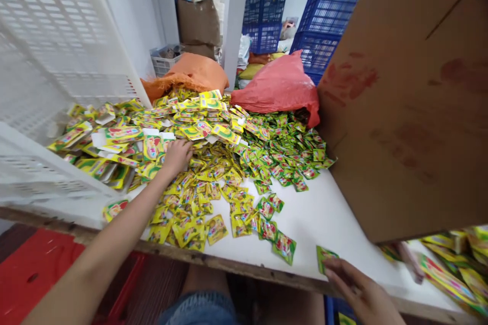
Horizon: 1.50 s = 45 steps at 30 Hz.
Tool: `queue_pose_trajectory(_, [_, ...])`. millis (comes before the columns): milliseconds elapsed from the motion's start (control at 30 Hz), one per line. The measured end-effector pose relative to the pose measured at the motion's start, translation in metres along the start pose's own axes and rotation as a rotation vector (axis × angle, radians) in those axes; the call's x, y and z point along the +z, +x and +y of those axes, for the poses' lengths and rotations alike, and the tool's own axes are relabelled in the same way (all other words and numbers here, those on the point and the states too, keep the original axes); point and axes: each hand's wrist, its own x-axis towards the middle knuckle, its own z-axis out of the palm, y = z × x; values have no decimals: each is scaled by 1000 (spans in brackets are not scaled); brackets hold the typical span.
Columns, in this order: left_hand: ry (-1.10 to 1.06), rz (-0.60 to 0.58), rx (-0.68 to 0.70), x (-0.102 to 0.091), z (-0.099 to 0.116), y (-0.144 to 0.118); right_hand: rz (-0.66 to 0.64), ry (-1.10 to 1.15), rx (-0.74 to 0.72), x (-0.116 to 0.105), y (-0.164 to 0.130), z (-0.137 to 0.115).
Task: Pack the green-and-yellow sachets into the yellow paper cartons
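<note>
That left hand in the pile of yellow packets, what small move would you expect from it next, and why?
Probably closing its fingers on a few yellow packets. The left hand lies open on the heap with nothing gripped, while the right hand at the table edge already pinches one green packet.

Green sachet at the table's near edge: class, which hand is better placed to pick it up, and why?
Right. The right hand already touches the green sachet; the left hand is far off in the yellow sachets.
</note>
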Motion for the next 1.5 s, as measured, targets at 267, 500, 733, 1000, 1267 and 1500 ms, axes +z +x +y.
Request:
queue_pose_trajectory(267, [-760,126,-226,-19,87,-64,35,-55,-33,44,41,-10])
queue_pose_trajectory(500, [-1649,-101,-846,9,142,-152,-173,-312,-76,77,53,-34])
queue_pose_trajectory(733, [-1718,-51,-1042,9,131,-164,-149,170,-171,67,86,-76])
queue_pose_trajectory(1000, [-1632,-38,-1014,27,139,-176,49,334,40,158,153,-133])
queue_pose_trajectory(1267, [-1648,-121,-946,24,137,-175,135,357,-48,140,144,-122])
queue_pose_trajectory(1500, [-1671,-293,-787,22,171,-165,1,723,-176,121,105,-121])
